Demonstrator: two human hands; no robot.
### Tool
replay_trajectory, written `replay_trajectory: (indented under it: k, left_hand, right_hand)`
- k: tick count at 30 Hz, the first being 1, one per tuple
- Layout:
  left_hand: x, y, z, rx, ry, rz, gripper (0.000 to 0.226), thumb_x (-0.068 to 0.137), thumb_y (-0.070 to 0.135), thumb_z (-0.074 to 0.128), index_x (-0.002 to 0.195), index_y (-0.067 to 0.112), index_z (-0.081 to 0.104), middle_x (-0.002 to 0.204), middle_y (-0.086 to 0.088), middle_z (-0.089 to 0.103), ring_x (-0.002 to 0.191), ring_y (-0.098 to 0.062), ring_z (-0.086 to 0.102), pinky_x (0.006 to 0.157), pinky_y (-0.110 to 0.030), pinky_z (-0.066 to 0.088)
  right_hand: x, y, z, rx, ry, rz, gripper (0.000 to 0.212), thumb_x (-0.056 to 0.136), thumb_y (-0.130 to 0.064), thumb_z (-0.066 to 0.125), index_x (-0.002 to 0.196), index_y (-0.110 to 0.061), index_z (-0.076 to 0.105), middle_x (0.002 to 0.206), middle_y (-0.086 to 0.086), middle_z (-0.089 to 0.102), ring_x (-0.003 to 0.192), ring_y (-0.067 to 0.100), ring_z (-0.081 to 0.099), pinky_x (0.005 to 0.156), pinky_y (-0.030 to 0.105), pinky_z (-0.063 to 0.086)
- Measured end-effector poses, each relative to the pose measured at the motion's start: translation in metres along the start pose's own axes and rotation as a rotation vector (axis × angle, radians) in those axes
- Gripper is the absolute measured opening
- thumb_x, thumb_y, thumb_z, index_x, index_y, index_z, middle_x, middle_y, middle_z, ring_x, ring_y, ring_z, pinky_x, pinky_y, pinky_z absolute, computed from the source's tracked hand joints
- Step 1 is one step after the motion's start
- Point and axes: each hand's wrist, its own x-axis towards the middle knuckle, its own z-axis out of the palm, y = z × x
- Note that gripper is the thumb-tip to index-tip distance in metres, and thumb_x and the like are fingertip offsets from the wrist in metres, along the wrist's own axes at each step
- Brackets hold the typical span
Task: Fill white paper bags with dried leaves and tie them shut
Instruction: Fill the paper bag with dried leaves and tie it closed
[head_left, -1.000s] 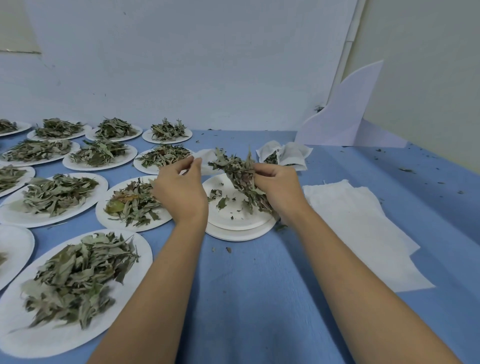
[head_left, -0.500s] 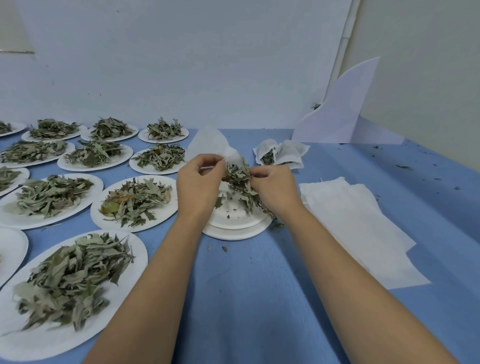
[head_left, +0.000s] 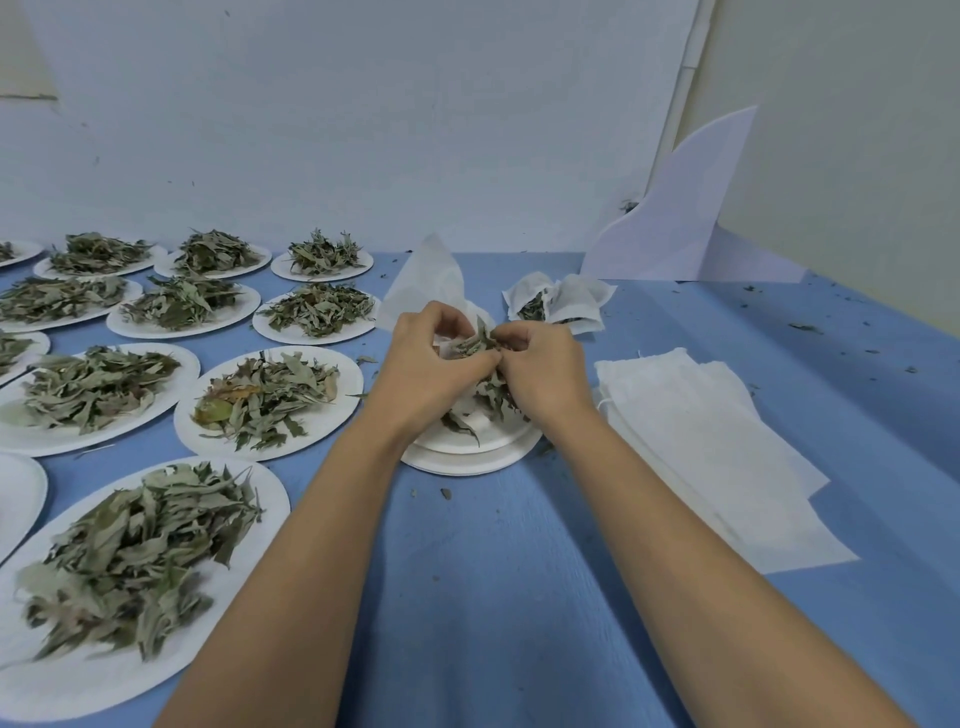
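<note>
A blue worktop (head_left: 493, 597) filled most of the view, backed by a pale wall panel (head_left: 363, 130). Across its left half stood many white paper plates, each heaped with grey-green leaves; the nearest plate (head_left: 130, 686) lay at the lower left, with another plate (head_left: 324, 421) just beyond it. On the right lay a loose stack of flat white bags (head_left: 701, 441), overlapping one another. A white card cutout (head_left: 675, 208) stood upright at the far right corner. Two bare forearms reached in from the bottom edge and met above a small stack of plates (head_left: 467, 460) near the middle. The left hand (head_left: 426, 364) had its grip clamped on the mouth of a white paper bag (head_left: 431, 280), which rose behind the fingers. The right hand (head_left: 545, 374) touched the left, its grip pinched together on a bunch of dried leaves (head_left: 475, 340) at the bag's opening; more leaves hung below the hands, over the stacked plates. Just behind, two filled bags (head_left: 571, 301) sat on the worktop with leaves showing at their tops. Small leaf crumbs were scattered over the blue surface.
</note>
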Motion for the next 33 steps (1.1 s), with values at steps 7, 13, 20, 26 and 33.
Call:
replay_trajectory:
  k: [7, 13, 20, 26, 33]
  left_hand:
    - [-0.002, -0.005, -0.006, 0.098, 0.067, 0.021, 0.030, 0.077, 0.016, 0.075, 0.087, 0.033, 0.052, 0.112, 0.001, 0.043, 0.080, -0.007, 0.047, 0.068, -0.006, 0.040]
    - [0.000, -0.007, -0.001, 0.161, 0.141, 0.035, 0.030, 0.074, 0.012, 0.075, 0.091, 0.023, 0.053, 0.114, -0.005, 0.045, 0.088, -0.016, 0.047, 0.081, -0.026, 0.043]
    - [0.005, -0.010, -0.001, 0.203, 0.236, 0.084, 0.031, 0.074, 0.014, 0.077, 0.080, 0.024, 0.048, 0.099, -0.002, 0.058, 0.083, -0.009, 0.048, 0.062, -0.009, 0.032]
    - [0.000, -0.012, 0.003, 0.247, 0.297, 0.083, 0.027, 0.073, 0.011, 0.073, 0.082, 0.017, 0.048, 0.087, -0.001, 0.058, 0.076, -0.016, 0.047, 0.063, -0.025, 0.035]
    - [-0.003, -0.010, 0.000, 0.234, 0.257, 0.121, 0.029, 0.073, 0.002, 0.066, 0.076, 0.022, 0.046, 0.070, 0.009, 0.048, 0.062, -0.003, 0.045, 0.053, -0.011, 0.034]
  right_hand:
    - [-0.001, -0.004, 0.000, 0.214, -0.121, 0.123, 0.021, 0.090, -0.004, 0.053, 0.103, -0.020, 0.051, 0.073, -0.001, 0.058, 0.045, -0.002, 0.050, 0.043, 0.012, 0.035]
    - [-0.004, -0.015, 0.003, 0.302, -0.127, 0.234, 0.035, 0.087, -0.009, 0.044, 0.121, -0.019, 0.047, 0.084, 0.000, 0.058, 0.066, 0.009, 0.053, 0.061, 0.024, 0.043]
    - [-0.008, -0.021, 0.005, 0.323, -0.070, 0.156, 0.039, 0.082, -0.008, 0.043, 0.119, -0.019, 0.049, 0.064, -0.006, 0.047, 0.040, -0.004, 0.042, 0.041, 0.011, 0.034]
    - [-0.010, -0.018, 0.011, 0.229, -0.155, 0.159, 0.044, 0.083, -0.016, 0.045, 0.127, -0.023, 0.048, 0.084, -0.013, 0.053, 0.074, 0.000, 0.051, 0.066, 0.023, 0.042]
    - [0.002, -0.010, -0.005, 0.518, -0.128, 0.251, 0.034, 0.087, -0.002, 0.043, 0.117, -0.018, 0.047, 0.097, 0.002, 0.067, 0.059, 0.009, 0.068, 0.068, 0.024, 0.055]
